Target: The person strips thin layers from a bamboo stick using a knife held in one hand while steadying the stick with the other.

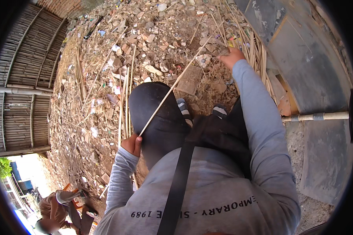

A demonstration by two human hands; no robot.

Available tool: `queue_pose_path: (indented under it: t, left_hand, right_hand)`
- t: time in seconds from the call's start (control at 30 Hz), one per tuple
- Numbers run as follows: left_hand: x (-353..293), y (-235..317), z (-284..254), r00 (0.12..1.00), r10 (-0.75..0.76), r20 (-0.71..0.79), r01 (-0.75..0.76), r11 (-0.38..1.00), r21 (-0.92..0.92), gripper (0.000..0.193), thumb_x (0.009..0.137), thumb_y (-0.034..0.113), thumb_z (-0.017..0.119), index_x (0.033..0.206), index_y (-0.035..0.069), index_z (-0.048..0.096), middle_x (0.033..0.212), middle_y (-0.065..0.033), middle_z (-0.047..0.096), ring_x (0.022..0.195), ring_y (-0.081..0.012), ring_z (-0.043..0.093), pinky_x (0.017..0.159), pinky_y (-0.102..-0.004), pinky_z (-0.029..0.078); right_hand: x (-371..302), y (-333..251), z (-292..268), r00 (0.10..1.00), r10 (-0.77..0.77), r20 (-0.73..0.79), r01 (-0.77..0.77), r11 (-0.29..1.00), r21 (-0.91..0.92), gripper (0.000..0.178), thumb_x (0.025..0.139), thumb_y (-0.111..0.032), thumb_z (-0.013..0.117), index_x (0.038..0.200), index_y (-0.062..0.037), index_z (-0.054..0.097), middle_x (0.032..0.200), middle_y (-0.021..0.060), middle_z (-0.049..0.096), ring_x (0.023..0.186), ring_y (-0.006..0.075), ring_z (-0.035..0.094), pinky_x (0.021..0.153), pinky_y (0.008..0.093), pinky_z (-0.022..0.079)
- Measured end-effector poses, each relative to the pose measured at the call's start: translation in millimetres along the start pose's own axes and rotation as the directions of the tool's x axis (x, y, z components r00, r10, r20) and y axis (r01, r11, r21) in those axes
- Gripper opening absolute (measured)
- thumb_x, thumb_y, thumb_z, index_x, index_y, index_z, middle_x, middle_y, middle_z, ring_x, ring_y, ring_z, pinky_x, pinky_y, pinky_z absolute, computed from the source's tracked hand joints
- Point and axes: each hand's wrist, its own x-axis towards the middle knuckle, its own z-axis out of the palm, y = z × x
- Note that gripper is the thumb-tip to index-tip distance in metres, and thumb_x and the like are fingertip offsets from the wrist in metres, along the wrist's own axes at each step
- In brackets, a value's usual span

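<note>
Head view: left hand (132, 144) clamped on near end of long thin pale bamboo strip (172, 87), slanting over knee. Right hand (231, 57) pinches far end above rubble ground (153, 47). Judgement: keep strip taut, both grips firm.

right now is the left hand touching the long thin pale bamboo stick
Touching: in the head view the left hand closes around the lower end of the long thin pale bamboo stick.

The left hand (132, 144) sits near the body, fingers curled shut in a grip, elbow bent. The right arm stretches far forward, its hand (230, 57) reaching down, fingers closed
</note>
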Motion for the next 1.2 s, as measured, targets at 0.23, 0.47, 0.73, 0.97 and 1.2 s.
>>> queue_pose_path:
  t: [0.23,0.47,0.73,0.97,1.2]
  left_hand:
    - [-6,4,4,0.999,-0.026,-0.047,0.027,0.999,0.031,0.045,0.097,0.04,0.042,0.075,0.002,0.048,0.057,-0.023,0.049,0.058,-0.0458,0.052,0.051,-0.0488,0.039]
    - [-23,1,-11,1.0,-0.024,-0.003,0.024,0.999,0.043,0.045,0.097,0.041,0.042,0.074,0.003,0.049,0.055,-0.0218,0.049,0.054,-0.0442,0.052,0.049,-0.0473,0.039]
    - [-29,-4,-8,0.998,-0.043,-0.035,0.046,0.997,0.068,0.044,0.097,0.041,0.043,0.074,0.003,0.05,0.053,-0.0219,0.049,0.053,-0.0436,0.052,0.048,-0.0477,0.039]
    - [-28,9,-17,0.999,-0.035,-0.035,0.039,0.991,0.124,0.037,0.096,0.034,0.047,0.075,0.003,0.051,0.054,-0.0216,0.049,0.053,-0.044,0.053,0.047,-0.0475,0.041]
    - [-29,6,-7,0.995,-0.086,-0.051,0.093,0.984,0.15,0.038,0.096,0.036,0.046,0.077,0.004,0.052,0.055,-0.0226,0.051,0.054,-0.0448,0.054,0.049,-0.0483,0.041]
  right_hand:
    - [-29,-45,-20,0.969,-0.148,0.2,0.169,0.981,-0.093,0.031,0.075,-0.029,0.067,0.101,-0.0127,0.065,0.087,0.0125,0.067,0.087,0.0321,0.064,0.078,0.0403,0.05]
    - [-26,-30,-17,0.979,-0.166,0.121,0.179,0.978,-0.11,0.031,0.071,-0.027,0.071,0.093,-0.0073,0.065,0.083,0.017,0.064,0.082,0.0358,0.062,0.074,0.0441,0.048]
    - [-28,-41,-10,0.932,-0.191,0.308,0.261,0.943,-0.207,0.034,0.072,-0.027,0.07,0.101,-0.0094,0.066,0.091,0.0165,0.065,0.089,0.0341,0.062,0.08,0.0413,0.049]
    - [-29,-38,-11,0.952,-0.204,0.229,0.262,0.927,-0.267,0.043,0.07,-0.03,0.072,0.104,-0.0059,0.065,0.1,0.0169,0.064,0.095,0.0355,0.061,0.084,0.0398,0.049]
    - [-18,-32,-6,0.975,-0.101,0.197,0.136,0.975,-0.173,0.038,0.071,-0.028,0.071,0.102,-0.0065,0.065,0.094,0.0172,0.065,0.092,0.0354,0.061,0.083,0.0412,0.049]
